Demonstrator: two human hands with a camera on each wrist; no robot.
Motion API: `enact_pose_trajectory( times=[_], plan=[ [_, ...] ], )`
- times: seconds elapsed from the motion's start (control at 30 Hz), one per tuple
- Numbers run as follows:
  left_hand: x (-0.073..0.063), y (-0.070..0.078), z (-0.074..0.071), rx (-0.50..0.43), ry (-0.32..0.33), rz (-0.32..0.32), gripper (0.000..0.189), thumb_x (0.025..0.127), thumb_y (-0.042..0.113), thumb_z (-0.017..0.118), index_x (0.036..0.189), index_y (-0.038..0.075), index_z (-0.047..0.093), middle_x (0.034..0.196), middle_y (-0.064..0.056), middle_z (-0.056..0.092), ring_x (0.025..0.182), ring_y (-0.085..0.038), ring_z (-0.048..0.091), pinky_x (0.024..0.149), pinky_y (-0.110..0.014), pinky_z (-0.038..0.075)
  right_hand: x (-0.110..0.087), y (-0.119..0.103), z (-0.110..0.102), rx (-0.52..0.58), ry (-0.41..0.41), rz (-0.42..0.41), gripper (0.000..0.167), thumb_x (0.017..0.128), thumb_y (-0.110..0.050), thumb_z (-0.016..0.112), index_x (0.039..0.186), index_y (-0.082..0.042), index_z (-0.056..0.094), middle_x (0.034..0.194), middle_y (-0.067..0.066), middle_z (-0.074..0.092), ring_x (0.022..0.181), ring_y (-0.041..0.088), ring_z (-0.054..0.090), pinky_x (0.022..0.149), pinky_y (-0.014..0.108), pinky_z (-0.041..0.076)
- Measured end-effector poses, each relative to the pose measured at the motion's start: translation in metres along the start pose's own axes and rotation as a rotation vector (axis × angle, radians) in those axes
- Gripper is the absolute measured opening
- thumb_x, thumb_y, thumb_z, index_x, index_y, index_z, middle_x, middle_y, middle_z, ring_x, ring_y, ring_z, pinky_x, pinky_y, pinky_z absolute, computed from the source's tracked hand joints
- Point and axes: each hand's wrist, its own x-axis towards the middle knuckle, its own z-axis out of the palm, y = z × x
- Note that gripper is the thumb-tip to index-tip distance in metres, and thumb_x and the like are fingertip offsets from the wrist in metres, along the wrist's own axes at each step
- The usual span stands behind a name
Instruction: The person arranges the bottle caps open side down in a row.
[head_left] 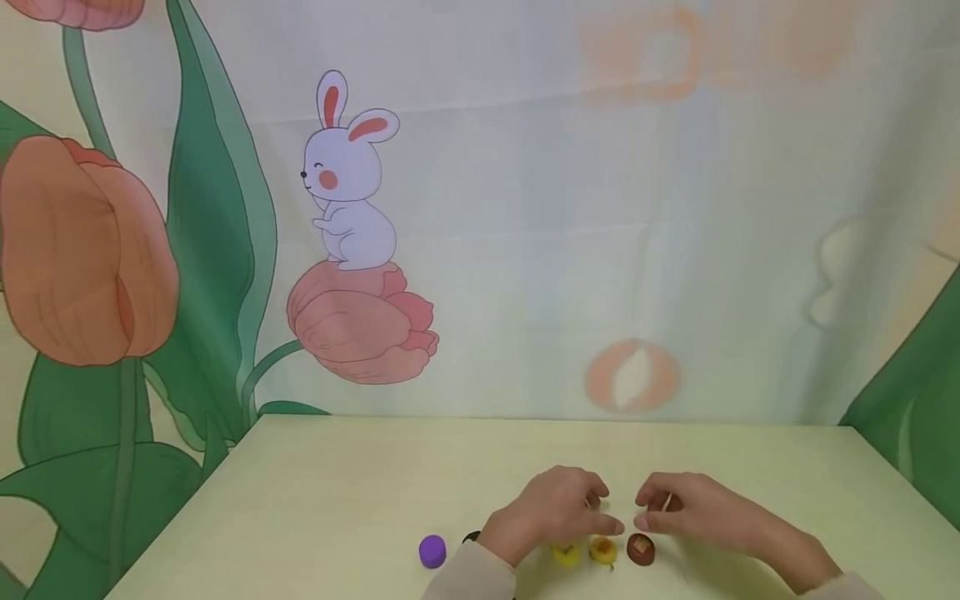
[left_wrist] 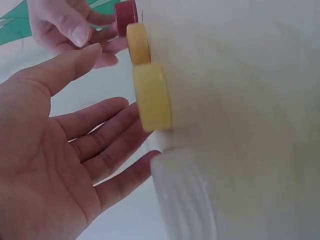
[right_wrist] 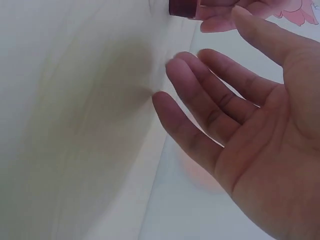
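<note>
A row of bottle caps lies on the pale table: a yellow cap [head_left: 566, 555], an orange-yellow cap [head_left: 603, 551] and a dark red cap [head_left: 641, 549]. My left hand [head_left: 555, 508] hovers just beyond the two yellow ones, its fingers loosely bent around nothing. Close to its little finger in the left wrist view stands a whitish, ribbed cap-like piece [left_wrist: 182, 195]; whether they touch, I cannot tell. My right hand [head_left: 697, 504] is behind and to the right of the dark red cap, with relaxed fingers and an empty palm. The two hands face each other, apart.
A purple cap [head_left: 432, 552] sits to the left of the left hand. Part of a black object [head_left: 472, 537] shows beside the left wrist, mostly hidden by it. Behind the table [head_left: 337, 475] hangs a curtain [head_left: 510, 250] printed with tulips and a rabbit.
</note>
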Motion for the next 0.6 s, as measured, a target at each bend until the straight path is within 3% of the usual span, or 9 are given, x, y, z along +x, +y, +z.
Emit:
enact_pose_trajectory(
  times=[0.23, 0.4, 0.6],
  plan=[
    [0.000, -0.008, -0.010, 0.008, 0.030, -0.056, 0.050, 0.093, 0.048, 0.081, 0.128, 0.012, 0.075, 0.116, 0.005, 0.076, 0.106, -0.009, 0.069, 0.090, -0.027, 0.055, 0.000, -0.001, -0.001, -0.076, 0.105, -0.041, 0.027, 0.104, -0.033, 0.072, 0.116, -0.010, 0.070, 0.105, -0.003, 0.070, 0.092, 0.011, 0.066, 0.075, 0.030, 0.055],
    [-0.008, -0.015, -0.020, 0.021, 0.116, -0.080, 0.062, 0.094, 0.050, 0.080, 0.139, 0.010, 0.068, 0.133, -0.002, 0.071, 0.124, -0.019, 0.065, 0.102, -0.036, 0.053, 0.003, -0.007, 0.000, -0.150, 0.259, -0.043, 0.040, 0.104, -0.040, 0.070, 0.127, -0.008, 0.070, 0.124, 0.004, 0.071, 0.113, 0.027, 0.067, 0.092, 0.045, 0.056],
    [-0.019, -0.025, -0.028, 0.011, 0.239, -0.101, 0.081, 0.095, 0.053, 0.077, 0.156, 0.007, 0.051, 0.152, -0.012, 0.058, 0.140, -0.031, 0.054, 0.112, -0.052, 0.045, 0.004, -0.016, 0.001, -0.178, 0.341, 0.016, 0.062, 0.105, -0.049, 0.065, 0.145, -0.002, 0.060, 0.147, 0.017, 0.060, 0.136, 0.044, 0.054, 0.105, 0.065, 0.046]
  ],
)
